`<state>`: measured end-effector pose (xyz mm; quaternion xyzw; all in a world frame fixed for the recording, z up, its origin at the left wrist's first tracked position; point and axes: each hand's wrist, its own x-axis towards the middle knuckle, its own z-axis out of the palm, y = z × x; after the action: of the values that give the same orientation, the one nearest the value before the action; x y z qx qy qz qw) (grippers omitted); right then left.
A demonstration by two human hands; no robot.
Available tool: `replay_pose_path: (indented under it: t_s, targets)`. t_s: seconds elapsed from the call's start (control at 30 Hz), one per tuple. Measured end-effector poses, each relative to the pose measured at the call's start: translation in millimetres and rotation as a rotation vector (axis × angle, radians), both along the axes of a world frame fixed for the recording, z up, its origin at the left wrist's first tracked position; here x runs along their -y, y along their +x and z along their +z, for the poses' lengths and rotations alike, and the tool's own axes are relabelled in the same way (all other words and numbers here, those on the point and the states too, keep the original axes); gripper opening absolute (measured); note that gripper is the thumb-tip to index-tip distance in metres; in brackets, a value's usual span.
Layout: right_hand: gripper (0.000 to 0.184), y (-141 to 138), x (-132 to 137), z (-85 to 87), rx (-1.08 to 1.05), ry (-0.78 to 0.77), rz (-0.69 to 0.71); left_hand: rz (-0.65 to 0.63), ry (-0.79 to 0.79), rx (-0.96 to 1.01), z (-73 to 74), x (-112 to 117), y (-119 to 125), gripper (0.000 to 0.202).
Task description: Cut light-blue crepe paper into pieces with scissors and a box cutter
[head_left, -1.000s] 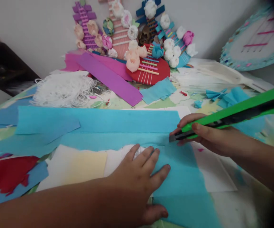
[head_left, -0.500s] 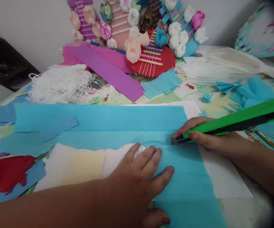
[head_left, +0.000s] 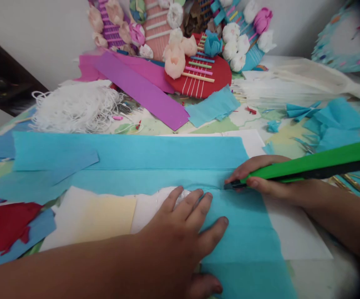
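My right hand (head_left: 270,178) grips a green utility knife (head_left: 317,160) with a black inner track. Its grey tip touches a light-blue crepe paper sheet (head_left: 239,224), which is puckered just left of the tip. My left hand (head_left: 188,220) lies palm down with fingers spread, partly on the blue sheet and partly on white paper and a clear shiny piece under the fingertips. Above both hands runs a folded blue crepe strip (head_left: 167,151). White board (head_left: 298,232) shows beneath the sheet at right.
Behind lie a white string heap (head_left: 77,106), a purple paper strip (head_left: 142,91) and a red woven disc (head_left: 198,77) with paper flowers. Blue scraps (head_left: 336,120) sit at right. Red paper (head_left: 5,224) and a cream sheet (head_left: 108,216) are at left.
The rear of the green knife has dropped lower, so it lies flatter. Its tip has barely shifted left. My left hand stays in nearly the same place, and the view has moved slightly.
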<state>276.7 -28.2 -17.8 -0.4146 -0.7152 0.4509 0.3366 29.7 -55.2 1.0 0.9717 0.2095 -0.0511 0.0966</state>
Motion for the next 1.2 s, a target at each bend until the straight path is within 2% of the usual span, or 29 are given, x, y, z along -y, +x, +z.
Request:
replay_pose_path:
  t_s: [0.13, 0.43, 0.67, 0.93, 1.03, 1.2]
  targets:
    - [0.011, 4.0, 2.5, -1.8, -0.104, -0.076, -0.024, 0.002, -0.007, -0.002, 1.0, -0.2, -0.3, 0.065]
    - [0.009, 1.3, 2.1, 0.4, -0.142, -0.142, -0.05, 0.008, -0.011, 0.003, -2.5, -0.2, -1.9, 0.066]
    - [0.011, 2.4, 1.3, 1.3, -0.095, -0.118, -0.019, 0.007, -0.01, -0.008, -0.3, -1.0, -0.2, 0.065]
    - [0.014, 1.5, 0.2, 0.9, 0.002, 0.011, 0.033, 0.002, 0.003, 0.013, -3.2, -0.7, -1.7, 0.065]
    - [0.014, 3.1, 0.6, -0.1, -0.025, -0.027, 0.043, 0.0, -0.009, 0.001, -1.4, -0.7, -2.3, 0.065]
    - [0.012, 8.0, 1.6, 1.1, -0.088, -0.081, -0.018, -0.005, 0.004, -0.005, 0.8, -1.3, -3.0, 0.062]
